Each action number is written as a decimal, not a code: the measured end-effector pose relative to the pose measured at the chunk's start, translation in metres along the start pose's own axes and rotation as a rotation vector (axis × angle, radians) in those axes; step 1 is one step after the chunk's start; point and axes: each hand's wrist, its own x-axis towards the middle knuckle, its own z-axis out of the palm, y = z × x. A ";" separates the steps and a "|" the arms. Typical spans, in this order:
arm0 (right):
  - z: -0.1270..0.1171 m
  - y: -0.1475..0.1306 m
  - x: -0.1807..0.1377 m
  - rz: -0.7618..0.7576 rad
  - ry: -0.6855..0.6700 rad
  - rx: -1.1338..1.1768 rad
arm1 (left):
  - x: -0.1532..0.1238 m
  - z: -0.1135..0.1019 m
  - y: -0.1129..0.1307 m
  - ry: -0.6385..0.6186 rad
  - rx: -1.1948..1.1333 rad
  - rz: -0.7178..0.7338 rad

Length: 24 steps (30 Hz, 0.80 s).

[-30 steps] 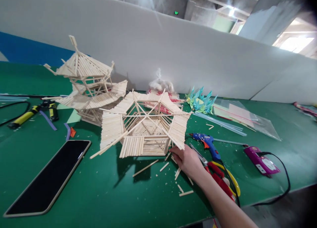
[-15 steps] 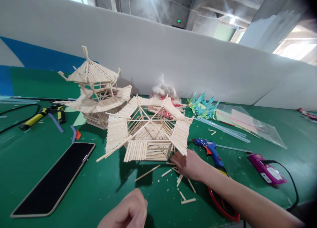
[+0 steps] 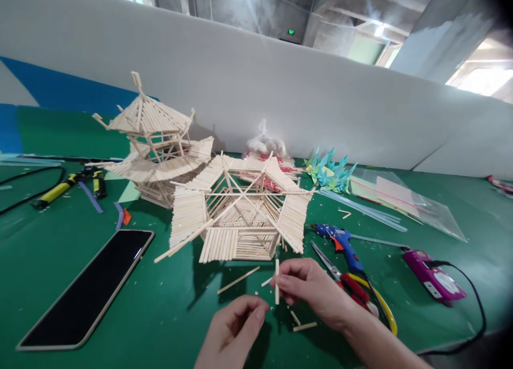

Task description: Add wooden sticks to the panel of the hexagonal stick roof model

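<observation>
My right hand [image 3: 302, 283] pinches a short wooden stick [image 3: 277, 290], held upright between thumb and fingers, just in front of a half-built pavilion model [image 3: 218, 243]. To its left, my left hand [image 3: 238, 326] is closed, thumb tip against the forefinger, and nothing shows between them. The model is made of thin wooden sticks, with an open roof frame and slatted eaves; its front eave is slatted on the left part. Loose sticks lie on the green table: a longer stick [image 3: 238, 280] and a short piece [image 3: 305, 327] near the hands.
At the back left stands a tiered stick pagoda [image 3: 160, 144]. A phone [image 3: 88, 289] lies at left. Right of the model are a blue glue gun [image 3: 340, 243], scissors [image 3: 355, 289], a purple power block [image 3: 435, 278], clear glue sticks [image 3: 363, 210] and blue folded paper [image 3: 331, 171].
My right hand has drawn back from the model's lower right corner, bringing up a short stick. My left hand has moved right and forward toward it. The scissors have come into view.
</observation>
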 end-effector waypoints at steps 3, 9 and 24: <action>0.011 -0.001 0.006 -0.063 0.013 0.065 | 0.003 0.002 -0.001 -0.023 -0.059 0.004; 0.028 0.005 0.013 -0.065 0.026 0.207 | 0.009 0.000 -0.006 0.001 -0.183 0.048; 0.043 0.001 0.048 -0.083 0.038 0.263 | 0.020 -0.019 -0.002 0.187 -0.257 0.064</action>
